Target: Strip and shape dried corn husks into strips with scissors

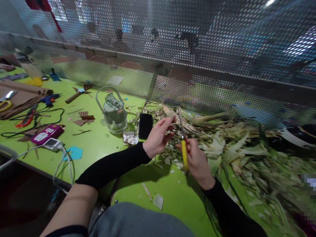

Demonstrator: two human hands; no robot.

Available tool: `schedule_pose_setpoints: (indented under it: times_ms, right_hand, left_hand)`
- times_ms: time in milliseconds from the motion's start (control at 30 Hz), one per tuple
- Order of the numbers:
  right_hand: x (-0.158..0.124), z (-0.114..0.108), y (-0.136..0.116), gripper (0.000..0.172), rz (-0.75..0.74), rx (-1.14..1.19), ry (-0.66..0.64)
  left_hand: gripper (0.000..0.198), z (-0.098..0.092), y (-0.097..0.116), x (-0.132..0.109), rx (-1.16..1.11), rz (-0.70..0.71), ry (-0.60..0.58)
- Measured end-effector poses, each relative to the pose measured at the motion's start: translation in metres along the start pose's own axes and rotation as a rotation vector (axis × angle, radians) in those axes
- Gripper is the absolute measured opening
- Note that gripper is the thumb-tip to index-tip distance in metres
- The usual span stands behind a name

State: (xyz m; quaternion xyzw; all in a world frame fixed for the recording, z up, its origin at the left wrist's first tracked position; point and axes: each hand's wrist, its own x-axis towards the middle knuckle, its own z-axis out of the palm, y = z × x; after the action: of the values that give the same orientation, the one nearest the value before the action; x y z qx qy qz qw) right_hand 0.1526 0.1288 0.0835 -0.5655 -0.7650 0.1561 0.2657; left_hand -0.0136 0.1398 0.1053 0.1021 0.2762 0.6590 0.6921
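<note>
My right hand [198, 163] is closed around the yellow handles of a pair of scissors [184, 148]. Their blades point up and away from me, just right of my left fingertips. My left hand [159, 136] pinches a pale piece of dried corn husk [169, 112] between thumb and fingers. Part of that piece blends into the pile behind, so its full outline is unclear. Under and beyond both hands spreads a heap of corn husks [217, 144], with small trimmings scattered on the green table [172, 197].
Left of the heap lie a black phone [145, 126] and a green, clear-based bottle [114, 113] with a handle. Farther left are a purple power strip [48, 134] with cables, a blue glue gun [50, 99] and brown paper. A perforated metal screen [158, 75] runs along the back.
</note>
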Motion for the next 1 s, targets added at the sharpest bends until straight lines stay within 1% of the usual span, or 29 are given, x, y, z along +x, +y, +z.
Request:
schedule_pose_setpoints:
  times_ms: [67,133,167,233,267,333,400,433,500,533,567,633,667,700,733,833,900,1000]
  right_hand:
    - [-0.002,-0.014,0.006,0.050,0.059,0.002,-0.021]
    - [-0.007,-0.031,0.021,0.049,0.151,-0.148,-0.014]
    - [-0.011,-0.040,0.032,0.048,0.195,-0.253,-0.022]
    - [-0.021,-0.056,0.059,0.045,0.220,-0.411,-0.052]
    - [-0.027,-0.063,0.072,0.047,0.250,-0.469,-0.053]
    - [-0.043,-0.073,0.092,0.049,0.252,-0.508,-0.078]
    - [-0.058,-0.079,0.098,0.054,0.158,-0.550,-0.065]
    - [-0.063,-0.081,0.094,0.057,0.083,-0.570,-0.033]
    - [-0.070,-0.079,0.076,0.062,-0.077,-0.566,0.047]
    - [-0.071,-0.075,0.064,0.058,-0.137,-0.487,0.075]
    - [-0.070,-0.068,0.050,0.052,-0.206,-0.380,0.056]
    - [-0.064,-0.050,0.025,0.045,-0.350,-0.186,-0.091]
    - [-0.061,-0.039,0.015,0.044,-0.417,-0.128,-0.145]
    - [-0.057,-0.029,0.007,0.043,-0.453,-0.085,-0.181]
    - [-0.053,-0.019,0.001,0.040,-0.492,-0.051,-0.187]
    - [-0.043,0.001,-0.006,0.035,-0.487,-0.002,-0.187]
    - [-0.038,0.004,-0.007,0.030,-0.439,0.011,-0.195]
    - [-0.032,0.004,-0.007,0.023,-0.358,0.015,-0.227]
  left_hand:
    - [0.006,0.000,0.004,-0.001,0.024,-0.005,-0.017]
    - [0.005,-0.001,0.008,-0.002,0.063,-0.025,-0.054]
    - [0.006,-0.003,0.010,-0.003,0.096,-0.040,-0.081]
    - [0.008,-0.011,0.011,-0.005,0.191,-0.081,-0.157]
    - [0.010,-0.016,0.011,-0.006,0.253,-0.098,-0.197]
    - [0.016,-0.029,0.011,-0.010,0.412,-0.129,-0.295]
    - [0.022,-0.042,0.010,-0.015,0.638,-0.113,-0.413]
    - [0.023,-0.048,0.009,-0.018,0.778,-0.077,-0.466]
    - [0.021,-0.057,0.007,-0.024,1.062,0.036,-0.554]
    - [0.020,-0.060,0.006,-0.027,1.176,0.093,-0.589]
    - [0.019,-0.062,0.004,-0.030,1.261,0.142,-0.621]
    - [0.018,-0.066,-0.001,-0.036,1.349,0.199,-0.665]
    - [0.017,-0.067,-0.003,-0.038,1.368,0.215,-0.674]
    - [0.016,-0.069,-0.005,-0.040,1.377,0.231,-0.671]
    - [0.015,-0.070,-0.005,-0.042,1.383,0.247,-0.661]
    - [0.017,-0.074,-0.002,-0.044,1.397,0.271,-0.608]
    - [0.021,-0.075,0.001,-0.043,1.398,0.270,-0.563]
    - [0.023,-0.075,0.004,-0.040,1.375,0.272,-0.497]
